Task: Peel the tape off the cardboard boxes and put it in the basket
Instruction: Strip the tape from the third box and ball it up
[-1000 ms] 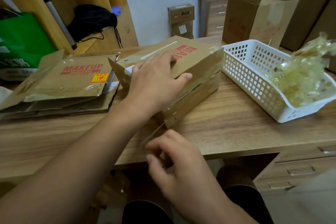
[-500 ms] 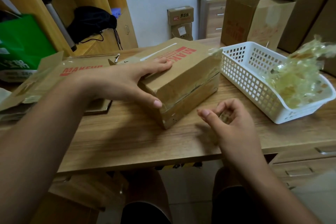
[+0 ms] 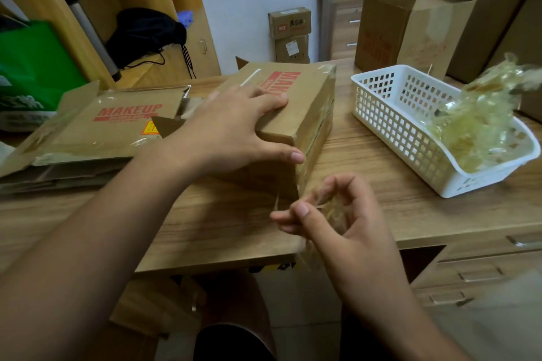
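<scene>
Tape: thin clear crumpled strip, pinched in right hand, one end seemingly stuck to the brown "MAKEUP" cardboard box corner just above. Left hand lies flat, open, bracing the box. Judgement: light, limp, sticky; grip near the stuck end. White lattice plastic basket sits up-right of right hand.

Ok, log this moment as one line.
left hand: pressing box | right hand: pinching tape at box corner | basket: holds tape wad
</scene>
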The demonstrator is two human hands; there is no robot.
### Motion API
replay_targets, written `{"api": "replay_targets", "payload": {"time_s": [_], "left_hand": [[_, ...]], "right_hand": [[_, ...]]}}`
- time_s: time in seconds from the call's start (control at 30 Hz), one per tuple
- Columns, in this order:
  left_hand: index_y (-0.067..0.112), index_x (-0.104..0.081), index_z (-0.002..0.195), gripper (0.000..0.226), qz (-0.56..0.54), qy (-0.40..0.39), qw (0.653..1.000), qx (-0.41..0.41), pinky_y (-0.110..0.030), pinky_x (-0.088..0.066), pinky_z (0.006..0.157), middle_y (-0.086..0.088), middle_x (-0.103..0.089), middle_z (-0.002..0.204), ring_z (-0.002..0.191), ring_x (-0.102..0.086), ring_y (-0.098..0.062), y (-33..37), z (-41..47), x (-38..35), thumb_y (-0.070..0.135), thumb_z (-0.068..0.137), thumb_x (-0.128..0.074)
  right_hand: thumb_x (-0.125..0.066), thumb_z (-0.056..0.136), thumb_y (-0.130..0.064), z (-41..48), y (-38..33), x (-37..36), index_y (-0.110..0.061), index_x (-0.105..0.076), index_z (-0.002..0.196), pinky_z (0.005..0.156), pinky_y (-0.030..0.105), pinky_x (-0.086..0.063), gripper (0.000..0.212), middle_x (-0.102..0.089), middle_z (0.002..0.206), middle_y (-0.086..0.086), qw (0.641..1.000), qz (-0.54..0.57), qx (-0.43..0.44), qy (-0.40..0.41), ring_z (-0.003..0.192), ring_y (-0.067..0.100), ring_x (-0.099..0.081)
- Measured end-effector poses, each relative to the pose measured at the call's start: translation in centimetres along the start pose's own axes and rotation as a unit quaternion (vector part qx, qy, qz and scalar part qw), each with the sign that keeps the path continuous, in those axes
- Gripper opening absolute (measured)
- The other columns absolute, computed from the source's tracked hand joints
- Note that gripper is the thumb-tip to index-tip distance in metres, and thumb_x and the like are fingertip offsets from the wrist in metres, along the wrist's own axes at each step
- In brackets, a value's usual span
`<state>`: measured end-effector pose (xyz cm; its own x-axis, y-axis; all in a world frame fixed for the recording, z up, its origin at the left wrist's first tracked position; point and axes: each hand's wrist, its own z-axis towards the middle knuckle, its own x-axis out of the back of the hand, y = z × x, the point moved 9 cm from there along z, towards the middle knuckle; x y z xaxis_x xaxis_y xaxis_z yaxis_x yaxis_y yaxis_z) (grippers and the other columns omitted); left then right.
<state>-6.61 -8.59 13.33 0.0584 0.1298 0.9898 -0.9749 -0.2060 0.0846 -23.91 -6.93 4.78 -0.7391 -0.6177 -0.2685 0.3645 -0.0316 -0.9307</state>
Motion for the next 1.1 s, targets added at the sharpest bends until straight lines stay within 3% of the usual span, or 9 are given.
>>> {"api": "replay_targets", "payload": {"time_s": [0.17, 0.4, 0.53, 0.6, 0.7, 0.8, 0.9, 0.97, 1.1], "left_hand": [[0.043, -0.039, 0.151, 0.121, 0.007, 0.026, 1.000, 0.008, -0.043, -0.026, 0.113, 0.010, -0.041, 0.152, 0.140, -0.032, -0.016, 0.2, 0.0, 0.0, 0.105, 0.047, -0.032], [0.043, -0.042, 0.147, 0.117, 0.033, 0.053, 0.998, 0.030, -0.046, -0.032, 0.109, 0.004, -0.046, 0.146, 0.135, -0.036, -0.020, 1.2, 0.1, 0.1, 0.105, 0.048, -0.029], [0.044, -0.031, 0.154, 0.115, 0.031, -0.006, 1.000, 0.003, -0.046, -0.024, 0.114, 0.006, -0.036, 0.155, 0.142, -0.026, -0.019, 1.0, 0.3, -0.3, 0.102, 0.054, -0.032], [0.047, -0.023, 0.156, 0.107, 0.010, -0.061, 0.998, -0.015, -0.044, -0.019, 0.118, 0.010, -0.027, 0.159, 0.145, -0.019, -0.015, 0.1, 0.3, -0.5, 0.094, 0.062, -0.040], [0.049, -0.027, 0.155, 0.094, -0.019, -0.061, 0.998, -0.029, -0.041, -0.019, 0.116, 0.014, -0.028, 0.158, 0.143, -0.019, -0.011, -0.8, 0.4, 0.0, 0.082, 0.072, -0.057], [0.047, -0.030, 0.154, 0.093, -0.007, -0.024, 0.999, -0.025, -0.047, -0.026, 0.116, 0.010, -0.034, 0.156, 0.143, -0.025, -0.017, -0.6, 0.6, 0.1, 0.085, 0.072, -0.055], [0.045, -0.034, 0.153, 0.095, 0.021, 0.019, 0.999, -0.015, -0.046, -0.032, 0.111, 0.006, -0.042, 0.151, 0.138, -0.032, -0.019, 0.0, 0.7, 0.0, 0.090, 0.071, -0.047], [0.043, -0.038, 0.151, 0.094, 0.038, 0.048, 0.998, -0.006, -0.043, -0.034, 0.106, 0.004, -0.046, 0.146, 0.134, -0.035, -0.021, 0.4, 0.7, 0.1, 0.092, 0.071, -0.043], [0.042, -0.044, 0.147, 0.093, 0.060, 0.080, 0.995, 0.018, -0.042, -0.037, 0.101, 0.000, -0.050, 0.139, 0.129, -0.039, -0.024, 1.0, 0.8, 0.1, 0.094, 0.070, -0.043]], "right_hand": [[-0.064, 0.088, -0.012, 0.7, -1.5, -0.4, -0.032, -0.056, 0.088, 0.079, 0.036, -0.063, 0.022, -0.069, 0.091, 0.013, 1.000, 0.006, 0.013, -0.017, 0.087, 0.028, -0.078], [-0.064, 0.089, -0.010, 0.2, -0.6, -2.1, -0.027, -0.056, 0.092, 0.087, 0.040, -0.062, 0.019, -0.070, 0.091, 0.010, 0.999, 0.005, -0.003, -0.050, 0.092, 0.025, -0.077], [-0.072, 0.084, -0.018, 0.4, -0.9, -0.4, -0.036, -0.052, 0.091, 0.086, 0.044, -0.060, 0.028, -0.070, 0.088, 0.002, 0.996, -0.086, 0.023, 0.003, 0.086, 0.021, -0.076], [-0.082, 0.080, -0.026, 0.6, -0.9, 1.2, -0.043, -0.048, 0.091, 0.082, 0.036, -0.057, 0.039, -0.069, 0.088, -0.008, 0.985, -0.168, 0.023, 0.029, 0.080, 0.010, -0.071], [-0.086, 0.074, -0.035, 0.9, -0.8, 2.7, -0.044, -0.044, 0.094, 0.063, 0.010, -0.047, 0.048, -0.065, 0.091, -0.024, 0.953, -0.300, 0.006, 0.041, 0.071, -0.003, -0.063], [-0.086, 0.073, -0.041, 1.6, 0.3, 3.4, -0.046, -0.044, 0.095, 0.054, 0.018, -0.049, 0.048, -0.064, 0.087, -0.013, 0.922, -0.384, -0.031, 0.036, 0.074, -0.002, -0.064], [-0.084, 0.079, -0.037, 2.2, 1.4, 3.4, -0.045, -0.045, 0.093, 0.057, 0.017, -0.046, 0.042, -0.063, 0.097, -0.030, 0.903, -0.428, -0.045, 0.019, 0.082, -0.009, -0.061], [-0.081, 0.084, -0.027, 2.6, 1.3, 3.4, -0.043, -0.047, 0.091, 0.059, 0.013, -0.045, 0.038, -0.061, 0.099, -0.038, 0.904, -0.426, -0.028, 0.024, 0.084, -0.011, -0.061], [-0.075, 0.088, -0.016, 2.6, 0.4, 3.0, -0.042, -0.050, 0.089, 0.063, 0.007, -0.045, 0.036, -0.067, 0.098, -0.032, 0.911, -0.411, 0.006, 0.042, 0.087, -0.010, -0.063]]}}
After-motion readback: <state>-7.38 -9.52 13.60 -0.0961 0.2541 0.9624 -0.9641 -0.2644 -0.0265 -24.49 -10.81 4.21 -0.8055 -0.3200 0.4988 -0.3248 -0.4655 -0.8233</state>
